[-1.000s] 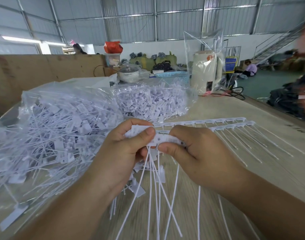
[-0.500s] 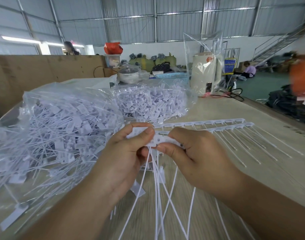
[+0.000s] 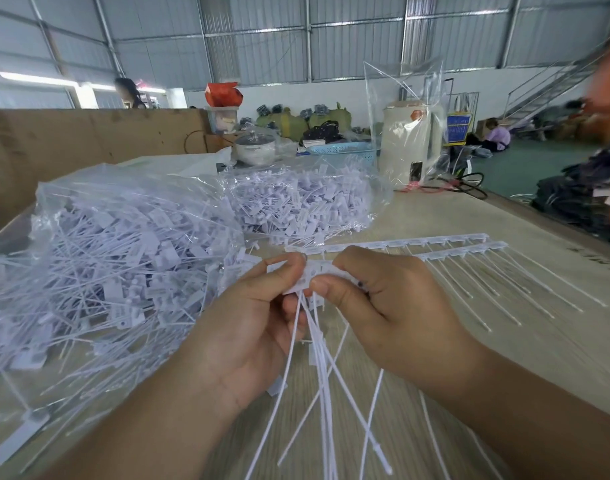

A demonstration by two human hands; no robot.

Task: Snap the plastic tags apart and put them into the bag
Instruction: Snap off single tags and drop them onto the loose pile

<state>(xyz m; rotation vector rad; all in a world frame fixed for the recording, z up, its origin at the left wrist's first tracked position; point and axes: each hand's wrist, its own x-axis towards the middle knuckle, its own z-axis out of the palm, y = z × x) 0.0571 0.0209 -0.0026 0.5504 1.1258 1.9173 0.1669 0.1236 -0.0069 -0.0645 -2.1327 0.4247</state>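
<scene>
Both hands are on the strip of joined tags [image 3: 314, 273], right over the near middle of the tabletop [image 3: 504, 358]. The left hand [image 3: 258, 327] pinches the strip's left end between thumb and forefinger, other fingers curled under; the right hand [image 3: 383, 306] clamps the part just beside it, thumb on top. The grips sit nearly touching, and that looks deliberate: a short span between them should let the joint bend and break cleanly at one tag. The thin white tails [image 3: 317, 375] hang down from the strip, fanning toward the near edge, free of both palms.

Out from the strip: just behind it and running off to the right lie two more unbroken strips [image 3: 445, 245], side by side, tails raked across the tabletop, seemingly next in line. Left of the strip, very near the left hand, sits the big clear bag of loose tags [image 3: 106, 258], mouth apparently toward the hands, so a drop-off would be a short sideways trip. Behind the strip, a second bag of tags [image 3: 303, 202].

Room to work? To the right of the strip the wood is bare only beyond the tails. The far-right edge of the tabletop slants away, well apart from the strip. A few separated tags lie beneath the hands.
</scene>
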